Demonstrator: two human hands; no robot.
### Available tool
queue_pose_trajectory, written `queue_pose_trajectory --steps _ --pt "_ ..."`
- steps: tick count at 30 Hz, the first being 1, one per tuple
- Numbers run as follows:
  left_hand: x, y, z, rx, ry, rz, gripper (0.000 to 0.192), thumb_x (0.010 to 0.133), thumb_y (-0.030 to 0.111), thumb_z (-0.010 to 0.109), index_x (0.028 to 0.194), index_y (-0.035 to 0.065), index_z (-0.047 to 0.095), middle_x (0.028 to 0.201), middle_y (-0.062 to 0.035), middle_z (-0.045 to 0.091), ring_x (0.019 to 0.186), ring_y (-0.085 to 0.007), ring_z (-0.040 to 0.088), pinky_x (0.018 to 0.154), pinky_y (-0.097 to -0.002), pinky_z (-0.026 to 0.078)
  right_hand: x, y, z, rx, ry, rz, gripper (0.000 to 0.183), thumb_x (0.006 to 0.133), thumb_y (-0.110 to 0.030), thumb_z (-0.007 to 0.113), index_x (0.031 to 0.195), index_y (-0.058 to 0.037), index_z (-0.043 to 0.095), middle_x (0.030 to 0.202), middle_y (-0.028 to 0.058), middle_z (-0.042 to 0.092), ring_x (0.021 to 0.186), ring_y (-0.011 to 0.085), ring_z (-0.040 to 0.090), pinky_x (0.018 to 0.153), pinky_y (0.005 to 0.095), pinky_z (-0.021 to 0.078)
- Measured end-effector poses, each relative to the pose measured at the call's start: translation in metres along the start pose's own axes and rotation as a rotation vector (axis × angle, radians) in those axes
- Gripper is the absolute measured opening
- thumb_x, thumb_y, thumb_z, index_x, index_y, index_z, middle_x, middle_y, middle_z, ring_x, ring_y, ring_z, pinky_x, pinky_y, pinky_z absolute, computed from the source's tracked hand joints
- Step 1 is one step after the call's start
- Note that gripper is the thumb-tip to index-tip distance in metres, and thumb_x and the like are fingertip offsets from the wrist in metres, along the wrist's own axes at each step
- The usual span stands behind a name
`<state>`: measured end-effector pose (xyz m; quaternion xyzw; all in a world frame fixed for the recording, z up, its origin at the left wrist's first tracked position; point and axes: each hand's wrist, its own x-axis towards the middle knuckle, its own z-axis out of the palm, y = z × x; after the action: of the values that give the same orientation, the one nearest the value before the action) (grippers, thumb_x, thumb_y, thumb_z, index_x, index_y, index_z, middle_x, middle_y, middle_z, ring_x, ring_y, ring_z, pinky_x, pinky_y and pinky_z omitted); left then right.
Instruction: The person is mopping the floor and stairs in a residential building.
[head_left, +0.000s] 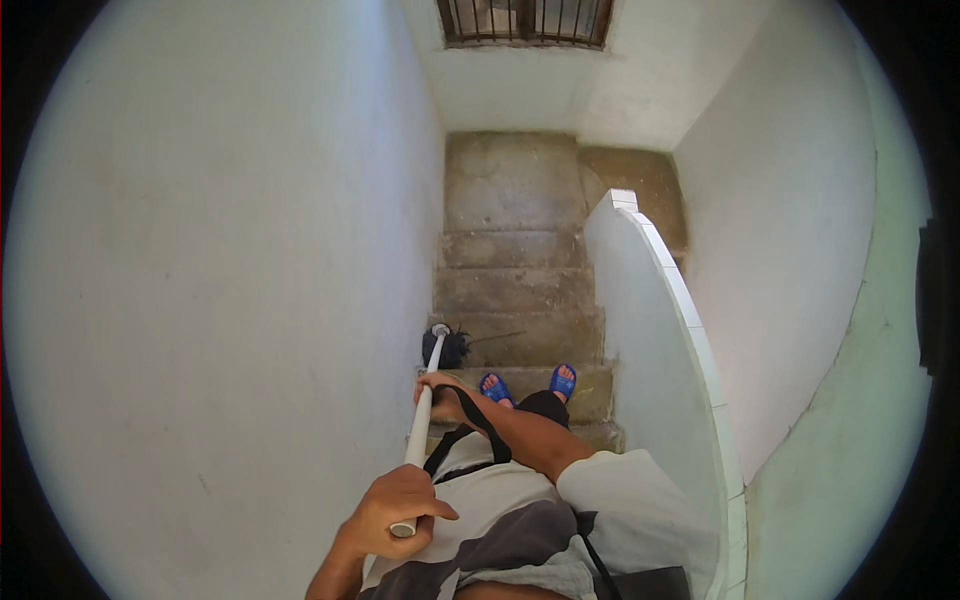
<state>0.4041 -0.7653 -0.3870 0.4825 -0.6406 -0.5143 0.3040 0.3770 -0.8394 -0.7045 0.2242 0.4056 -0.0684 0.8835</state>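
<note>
My left hand (397, 506) is wrapped around the upper end of a white mop pole (419, 435), its capped tip showing below the fingers. Further down the same pole my right hand (442, 396) holds on, the forearm crossing in front of my body. A black strap (480, 420) hangs at my right wrist and partly hides that hand. The dark mop head (450, 348) rests on a concrete step (547, 339), against the left wall. A thin dark streak runs to the right from it across the tread.
My feet in blue sandals (562, 381) stand one step above the mop head. To the left rises a white wall (225, 300). A low wall with white-tiled coping (679, 289) borders the right side. Lower steps lead to a landing (510, 180) beneath a barred window (525, 22).
</note>
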Motion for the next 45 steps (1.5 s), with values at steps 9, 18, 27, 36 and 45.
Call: queue_pose_trajectory --steps 9,18,27,36,45 --pt "-0.004 -0.006 0.023 0.028 0.046 0.150 0.019 0.051 0.002 0.057 0.069 0.0076 0.058 0.056 -0.0030 0.047 0.058 -0.0217 0.046 0.057 -0.0321 0.036 0.006 -0.029 -0.008 0.116 -0.104 0.072 0.020 0.074 -0.007 0.047 0.058 -0.0088 0.036 0.049 -0.0021 0.040 0.038 0.0064 0.041 0.036 0.0186 0.0356" --pt "-0.048 -0.021 0.022 -0.068 0.192 0.335 0.018 0.048 0.000 0.054 0.065 0.0074 0.055 0.053 -0.0018 0.043 0.050 -0.0206 0.044 0.049 -0.0309 0.033 -0.014 -0.028 -0.008 0.150 -0.341 0.051 0.019 0.083 -0.013 0.041 0.065 -0.0092 0.037 0.053 -0.0006 0.042 0.044 0.0101 0.043 0.046 0.0248 0.0413" --pt "-0.073 0.081 -0.013 -0.272 0.388 0.731 0.028 0.078 0.014 0.050 0.052 0.0047 0.051 0.042 -0.0008 0.037 0.033 -0.0131 0.033 0.031 -0.0284 0.022 -0.025 -0.036 -0.021 -0.220 -0.039 -0.324 0.028 0.084 -0.023 0.040 0.071 -0.0008 0.048 0.060 0.0103 0.049 0.046 0.0153 0.043 0.041 0.0262 0.0379" --pt "-0.013 0.028 -0.022 -0.191 0.511 0.582 0.015 0.078 0.007 0.051 0.063 0.0057 0.052 0.035 0.0016 0.041 0.029 -0.0100 0.044 0.032 -0.0241 0.039 -0.042 -0.068 -0.137 -0.102 0.340 -0.418 0.014 0.074 -0.017 0.045 0.082 -0.0067 0.046 0.066 0.0096 0.049 0.058 0.0220 0.051 0.054 0.0366 0.0458" --pt "-0.004 0.039 -0.065 -0.140 0.584 0.587 0.014 0.086 0.013 0.038 0.081 0.0056 0.049 0.034 0.0034 0.037 0.026 -0.0067 0.034 0.040 -0.0186 0.035 -0.081 -0.058 -0.117 -0.155 0.414 -0.325 0.019 0.076 -0.017 0.046 0.088 -0.0031 0.047 0.073 0.0109 0.054 0.062 0.0213 0.055 0.046 0.0348 0.0447"
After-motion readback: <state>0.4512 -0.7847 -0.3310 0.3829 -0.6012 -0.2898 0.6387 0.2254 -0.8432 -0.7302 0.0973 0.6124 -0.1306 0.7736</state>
